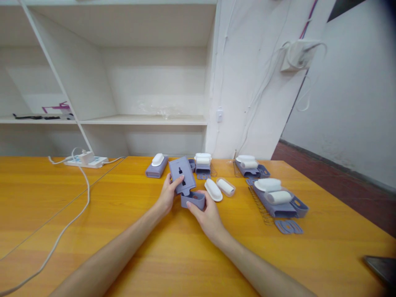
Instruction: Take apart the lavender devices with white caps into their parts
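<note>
My left hand [167,194] is closed around a flat purple plastic housing [188,168] with black markings or cut-outs on its face, thumb on the front. My right hand [209,217] grips a shallow purple rounded frame [194,201] with an opening in it. The housing's tab-like lower end meets the frame's rim; whether it sits inside, I cannot tell. Just right of my right hand lie a white oval lid [213,190] and a white roll in a clear case [226,187]. Behind the hands, a finished-looking purple box [157,168] carries a white oval lid [158,159].
More purple housings with white parts stand at the back [203,170] and right [272,206], beside purple rings [288,227] and a wire coil [260,206]. A power strip [86,160] with a long white cable [88,194] lies left. A dark device [382,266] sits at right.
</note>
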`<action>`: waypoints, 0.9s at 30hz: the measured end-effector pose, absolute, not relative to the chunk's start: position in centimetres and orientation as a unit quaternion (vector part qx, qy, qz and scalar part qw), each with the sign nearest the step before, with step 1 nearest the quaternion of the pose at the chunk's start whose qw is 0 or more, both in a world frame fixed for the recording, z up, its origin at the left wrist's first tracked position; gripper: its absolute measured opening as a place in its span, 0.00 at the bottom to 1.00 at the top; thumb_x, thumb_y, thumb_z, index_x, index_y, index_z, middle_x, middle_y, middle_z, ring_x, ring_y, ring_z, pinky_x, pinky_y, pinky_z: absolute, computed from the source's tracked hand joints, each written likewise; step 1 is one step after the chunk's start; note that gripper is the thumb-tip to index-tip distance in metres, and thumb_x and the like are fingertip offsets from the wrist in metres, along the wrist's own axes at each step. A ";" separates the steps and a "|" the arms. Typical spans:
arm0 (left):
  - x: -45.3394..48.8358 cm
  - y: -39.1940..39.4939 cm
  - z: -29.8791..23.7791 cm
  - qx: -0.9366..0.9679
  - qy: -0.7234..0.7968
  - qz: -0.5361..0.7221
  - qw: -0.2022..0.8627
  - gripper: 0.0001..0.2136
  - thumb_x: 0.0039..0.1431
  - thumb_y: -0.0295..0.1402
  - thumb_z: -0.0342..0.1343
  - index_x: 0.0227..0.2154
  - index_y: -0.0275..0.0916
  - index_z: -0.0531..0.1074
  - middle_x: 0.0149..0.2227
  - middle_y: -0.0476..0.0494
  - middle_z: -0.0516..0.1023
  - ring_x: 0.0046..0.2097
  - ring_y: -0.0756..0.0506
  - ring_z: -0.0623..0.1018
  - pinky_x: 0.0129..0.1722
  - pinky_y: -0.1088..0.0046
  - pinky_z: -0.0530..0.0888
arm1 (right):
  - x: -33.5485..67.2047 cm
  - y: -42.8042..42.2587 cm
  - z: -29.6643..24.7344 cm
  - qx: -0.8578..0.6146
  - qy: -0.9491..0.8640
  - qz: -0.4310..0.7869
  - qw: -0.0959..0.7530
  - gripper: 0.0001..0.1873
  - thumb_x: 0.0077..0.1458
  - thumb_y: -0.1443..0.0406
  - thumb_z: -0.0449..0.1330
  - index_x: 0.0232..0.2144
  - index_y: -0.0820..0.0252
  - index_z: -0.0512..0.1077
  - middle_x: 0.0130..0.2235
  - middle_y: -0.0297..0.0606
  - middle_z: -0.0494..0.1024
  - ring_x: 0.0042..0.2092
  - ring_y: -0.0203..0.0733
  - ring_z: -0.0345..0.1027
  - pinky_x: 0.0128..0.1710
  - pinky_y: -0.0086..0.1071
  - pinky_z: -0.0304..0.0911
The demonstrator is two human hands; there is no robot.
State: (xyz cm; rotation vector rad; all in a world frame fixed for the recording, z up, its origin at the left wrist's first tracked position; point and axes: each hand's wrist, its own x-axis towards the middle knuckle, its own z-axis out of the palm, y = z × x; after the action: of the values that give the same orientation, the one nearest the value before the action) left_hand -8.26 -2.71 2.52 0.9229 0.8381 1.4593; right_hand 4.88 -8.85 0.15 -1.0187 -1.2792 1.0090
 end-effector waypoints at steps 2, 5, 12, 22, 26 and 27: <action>-8.1 -2.9 2.5 0.392 0.360 0.626 0.571 0.22 0.43 0.38 0.65 0.42 0.40 0.68 0.38 0.47 0.76 0.34 0.49 0.76 0.32 0.75 0.73 | 4.9 -8.9 0.2 -0.442 -0.541 0.430 0.572 0.18 0.46 0.60 0.63 0.40 0.58 0.66 0.38 0.36 0.75 0.39 0.41 0.68 0.40 0.34 0.63; -7.8 -3.2 2.3 0.399 0.366 0.631 0.556 0.22 0.43 0.39 0.65 0.43 0.39 0.69 0.39 0.46 0.76 0.35 0.48 0.76 0.36 0.74 0.72 | 5.0 -9.0 0.5 -0.445 -0.535 0.436 0.571 0.18 0.47 0.58 0.62 0.40 0.59 0.66 0.37 0.35 0.75 0.38 0.40 0.68 0.38 0.33 0.63; -7.3 -3.8 2.1 0.416 0.373 0.651 0.514 0.21 0.46 0.39 0.64 0.43 0.40 0.69 0.42 0.45 0.75 0.38 0.48 0.76 0.41 0.73 0.72 | 5.1 -9.0 0.5 -0.447 -0.536 0.451 0.557 0.18 0.48 0.57 0.61 0.40 0.59 0.66 0.37 0.35 0.75 0.36 0.39 0.68 0.36 0.31 0.64; -7.5 -4.6 2.5 0.378 0.371 0.695 0.486 0.21 0.45 0.39 0.64 0.43 0.41 0.68 0.42 0.45 0.75 0.41 0.47 0.76 0.43 0.71 0.71 | 4.8 -9.1 0.5 -0.438 -0.548 0.468 0.537 0.20 0.47 0.58 0.62 0.41 0.58 0.65 0.38 0.37 0.75 0.37 0.41 0.69 0.38 0.33 0.65; -7.9 -4.8 2.9 0.378 0.364 0.699 0.486 0.22 0.47 0.39 0.64 0.45 0.41 0.67 0.44 0.44 0.75 0.43 0.45 0.75 0.44 0.71 0.71 | 4.8 -8.9 0.0 -0.449 -0.549 0.462 0.532 0.22 0.47 0.57 0.62 0.43 0.58 0.65 0.40 0.38 0.75 0.40 0.43 0.70 0.41 0.35 0.65; -7.9 -4.9 3.0 0.375 0.365 0.701 0.485 0.22 0.47 0.39 0.64 0.45 0.41 0.67 0.44 0.44 0.75 0.44 0.45 0.75 0.44 0.71 0.71 | 4.8 -8.9 0.0 -0.450 -0.550 0.460 0.533 0.22 0.47 0.57 0.62 0.44 0.58 0.65 0.41 0.39 0.75 0.41 0.44 0.70 0.42 0.36 0.65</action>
State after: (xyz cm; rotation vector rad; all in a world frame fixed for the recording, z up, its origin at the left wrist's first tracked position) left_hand -7.93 -4.86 3.03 0.9125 0.8873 1.7057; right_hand 4.76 -8.92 -0.04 -1.0729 -1.3104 1.0979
